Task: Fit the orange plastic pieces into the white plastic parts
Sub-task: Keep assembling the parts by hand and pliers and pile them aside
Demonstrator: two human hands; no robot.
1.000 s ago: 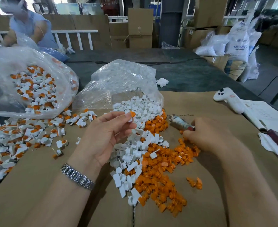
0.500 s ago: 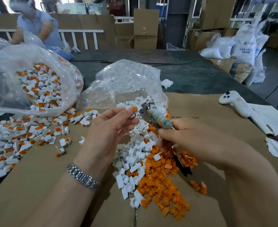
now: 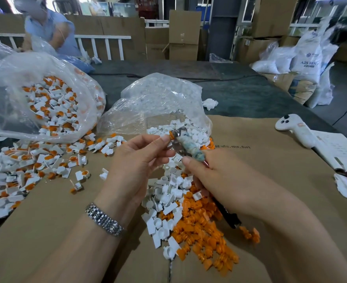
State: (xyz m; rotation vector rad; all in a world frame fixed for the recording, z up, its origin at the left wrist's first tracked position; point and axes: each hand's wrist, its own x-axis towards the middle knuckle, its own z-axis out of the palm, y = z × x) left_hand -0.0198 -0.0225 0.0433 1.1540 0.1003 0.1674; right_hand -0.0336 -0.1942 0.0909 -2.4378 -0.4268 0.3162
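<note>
The left hand (image 3: 142, 160) pinches a small orange piece (image 3: 171, 135) in its white part at the fingertips, held up over the loose white parts (image 3: 168, 193) and orange pieces (image 3: 205, 242) heaped on the counter (image 3: 46, 231). The right hand (image 3: 219, 180) grips pliers (image 3: 186, 145), whose long axis runs from the lower right up to the left, the tip touching that piece. Both hands meet there. The far sack (image 3: 309, 58) reads "ABS"; the cardboard's print is too small to read.
</note>
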